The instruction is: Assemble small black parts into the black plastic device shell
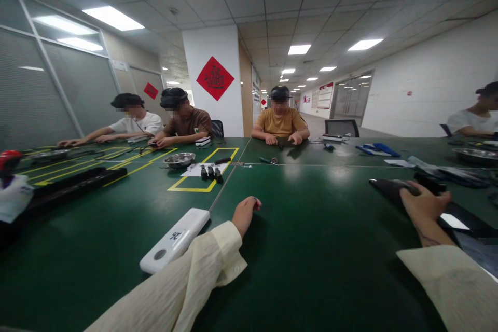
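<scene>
My left hand [246,213] rests on the green table [295,259], fingers curled in and closed, with nothing seen in them. Beside its forearm lies a white, rounded power-bank-like device [175,238] marked "26". At the right, my right hand [426,205] has its fingers bent around a dark object whose kind I cannot make out. A flat, pointed black piece [383,185] sticks out to the left of this hand, and a black block [430,182] shows just behind its fingers. Under the right wrist is a dark, shiny flat item [462,223].
A metal bowl [179,160] and several small black parts [211,173] stand near a yellow taped rectangle. A long black tray [78,187] lies at left. Blue gloves [377,149] are at far right. A person [280,122] sits opposite; others sit along both sides.
</scene>
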